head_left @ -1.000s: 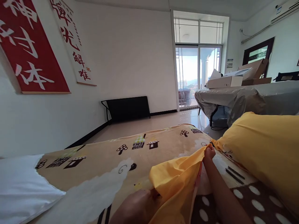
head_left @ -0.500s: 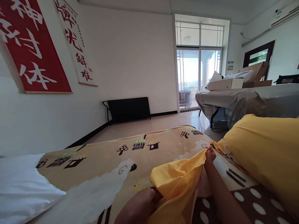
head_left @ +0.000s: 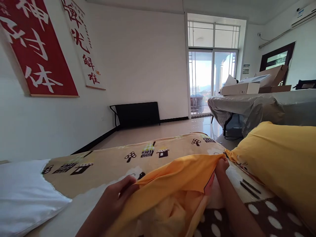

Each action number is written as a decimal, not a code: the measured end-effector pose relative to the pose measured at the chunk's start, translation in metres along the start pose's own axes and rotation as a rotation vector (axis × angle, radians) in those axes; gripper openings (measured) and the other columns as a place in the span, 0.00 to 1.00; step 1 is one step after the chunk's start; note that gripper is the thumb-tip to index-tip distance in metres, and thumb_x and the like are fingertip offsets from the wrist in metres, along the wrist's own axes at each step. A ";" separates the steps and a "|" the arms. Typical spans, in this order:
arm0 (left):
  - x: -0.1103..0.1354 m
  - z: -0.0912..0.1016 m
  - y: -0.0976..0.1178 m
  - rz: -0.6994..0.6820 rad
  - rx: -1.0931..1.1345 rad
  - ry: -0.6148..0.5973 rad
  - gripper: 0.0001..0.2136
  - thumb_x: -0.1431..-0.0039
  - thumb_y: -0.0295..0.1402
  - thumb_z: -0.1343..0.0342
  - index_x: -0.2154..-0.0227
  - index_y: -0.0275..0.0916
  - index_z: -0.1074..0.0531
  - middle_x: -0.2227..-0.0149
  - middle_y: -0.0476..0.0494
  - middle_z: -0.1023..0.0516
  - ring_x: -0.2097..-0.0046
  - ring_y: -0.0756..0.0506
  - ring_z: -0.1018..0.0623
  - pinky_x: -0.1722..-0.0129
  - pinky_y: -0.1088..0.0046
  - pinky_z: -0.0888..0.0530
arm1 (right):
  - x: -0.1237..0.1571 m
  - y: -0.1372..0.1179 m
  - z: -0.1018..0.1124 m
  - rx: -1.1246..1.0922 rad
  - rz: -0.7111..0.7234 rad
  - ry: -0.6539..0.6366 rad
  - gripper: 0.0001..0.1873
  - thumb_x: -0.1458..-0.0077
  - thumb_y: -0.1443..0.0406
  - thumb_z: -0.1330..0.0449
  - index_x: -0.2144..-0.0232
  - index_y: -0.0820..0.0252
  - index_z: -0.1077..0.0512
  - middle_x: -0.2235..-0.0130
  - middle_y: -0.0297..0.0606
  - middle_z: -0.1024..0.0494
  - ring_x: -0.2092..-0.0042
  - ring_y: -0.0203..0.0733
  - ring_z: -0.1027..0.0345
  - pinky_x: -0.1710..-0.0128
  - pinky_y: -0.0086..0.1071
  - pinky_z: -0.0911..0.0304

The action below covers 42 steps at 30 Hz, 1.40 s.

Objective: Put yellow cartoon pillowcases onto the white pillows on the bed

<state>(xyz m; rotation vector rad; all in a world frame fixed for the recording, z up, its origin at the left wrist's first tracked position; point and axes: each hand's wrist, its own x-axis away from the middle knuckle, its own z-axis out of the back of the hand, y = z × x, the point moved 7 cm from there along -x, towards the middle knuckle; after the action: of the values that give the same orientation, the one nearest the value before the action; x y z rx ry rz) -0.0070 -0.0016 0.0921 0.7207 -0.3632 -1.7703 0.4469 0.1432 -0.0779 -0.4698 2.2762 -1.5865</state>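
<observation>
A yellow pillowcase (head_left: 170, 174) is stretched between my two hands above the bed, its mouth gaping toward me and its paler inside showing. My left hand (head_left: 122, 191) grips the near left part of its edge, thumb and fingers closed on the fabric. At the far right corner, my right hand (head_left: 222, 164) pinches the cloth in a closed fist. A pink printed patch shows on the pillowcase beside my right forearm. Below it lies a beige patterned blanket (head_left: 103, 171). The lower part of the pillowcase runs out of view at the bottom.
A plump yellow pillow (head_left: 278, 154) lies at the right, and a white pillow (head_left: 24, 194) at the left. Beyond the bed, a black folded table (head_left: 138, 113) leans by the wall. Boxes (head_left: 239, 89) stand on a plastic-covered table (head_left: 247, 103).
My left hand has moved left and slightly up, drawing the pillowcase edge with it. The cloth has gone from bunched to spread, and its mouth has opened. My right hand stays nearly in place.
</observation>
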 end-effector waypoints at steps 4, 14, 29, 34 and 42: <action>0.013 0.034 -0.001 0.021 -0.147 0.260 0.16 0.46 0.48 0.51 0.75 0.42 0.29 0.77 0.52 0.27 0.73 0.50 0.30 0.71 0.77 0.35 | 0.011 -0.036 0.003 0.022 0.098 0.068 0.12 0.49 0.56 0.46 0.76 0.58 0.35 0.80 0.30 0.34 0.74 0.39 0.41 0.73 0.30 0.46; 0.085 0.132 -0.049 0.498 0.075 0.945 0.11 0.53 0.42 0.44 0.72 0.41 0.27 0.72 0.51 0.25 0.67 0.44 0.26 0.68 0.71 0.32 | 0.091 -0.201 -0.014 0.159 0.682 -0.206 0.18 0.44 0.51 0.54 0.73 0.58 0.37 0.78 0.29 0.40 0.74 0.35 0.48 0.73 0.29 0.51; -0.009 -0.055 0.017 -0.216 0.071 -0.042 0.13 0.40 0.41 0.57 0.73 0.39 0.37 0.76 0.50 0.30 0.71 0.49 0.32 0.69 0.74 0.37 | -0.002 -0.383 0.038 0.553 0.893 0.126 0.07 0.42 0.67 0.52 0.68 0.59 0.35 0.74 0.32 0.40 0.71 0.36 0.53 0.69 0.33 0.58; 0.000 -0.095 0.047 -0.282 0.064 -0.066 0.04 0.46 0.32 0.52 0.72 0.39 0.35 0.73 0.49 0.28 0.71 0.49 0.31 0.70 0.74 0.39 | -0.008 -0.385 0.051 0.610 0.947 0.074 0.06 0.43 0.68 0.50 0.71 0.58 0.37 0.75 0.31 0.41 0.72 0.35 0.51 0.69 0.32 0.58; 0.004 -0.128 0.054 -0.307 0.314 -0.318 0.07 0.50 0.30 0.53 0.76 0.36 0.30 0.75 0.49 0.28 0.71 0.49 0.31 0.71 0.75 0.38 | -0.007 -0.393 0.063 0.617 0.977 0.088 0.06 0.42 0.66 0.51 0.71 0.57 0.38 0.75 0.30 0.41 0.72 0.36 0.51 0.68 0.33 0.57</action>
<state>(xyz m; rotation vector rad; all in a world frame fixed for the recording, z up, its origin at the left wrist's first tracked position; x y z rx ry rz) 0.1138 -0.0076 0.0242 0.7429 -0.7931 -2.1539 0.5131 -0.0347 0.2715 0.7584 1.4832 -1.5870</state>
